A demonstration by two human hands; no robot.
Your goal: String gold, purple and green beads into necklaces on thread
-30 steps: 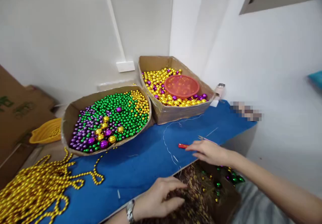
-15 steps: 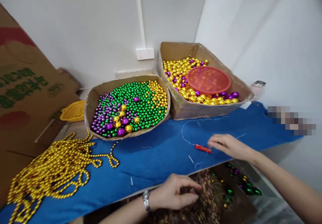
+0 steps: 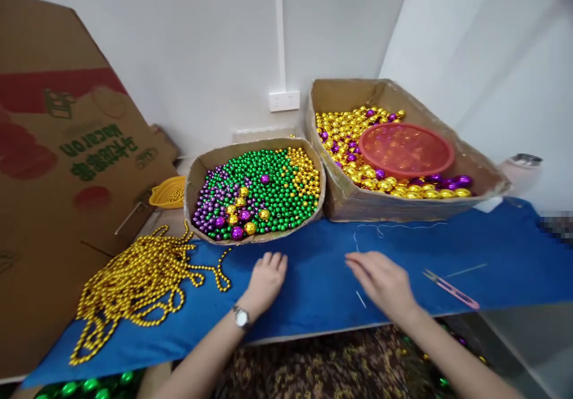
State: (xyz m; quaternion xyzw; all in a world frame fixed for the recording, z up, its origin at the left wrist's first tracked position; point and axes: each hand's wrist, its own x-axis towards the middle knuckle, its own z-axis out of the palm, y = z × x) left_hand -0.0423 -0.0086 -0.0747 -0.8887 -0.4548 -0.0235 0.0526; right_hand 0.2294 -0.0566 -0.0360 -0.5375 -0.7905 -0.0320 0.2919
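Note:
My left hand [image 3: 267,279], with a watch [image 3: 242,317] on its wrist, reaches over the blue cloth [image 3: 308,303] with its fingers forward and slightly apart. It is just in front of a cardboard box of small green, purple and gold beads [image 3: 264,190]. To its right, my right hand [image 3: 382,282] has thumb and fingertips pinched together low above the cloth. A thin white thread [image 3: 414,226] runs from the cloth toward these fingers; what they pinch is too small to make out. Pink thread snips [image 3: 452,289] lie right of this hand.
Gold bead strings [image 3: 138,273] are heaped at the left, beside a yellow basket [image 3: 165,193] and a large carton [image 3: 49,226]. A second box [image 3: 358,208] at the back right holds bigger gold and purple balls with a red basket [image 3: 407,148] on top. A bottle [image 3: 521,172] stands behind.
The view has swung left. My left hand has moved up from the table's front edge onto the cloth. My right hand has shifted left, uncovering the snips; the red stick is out of sight.

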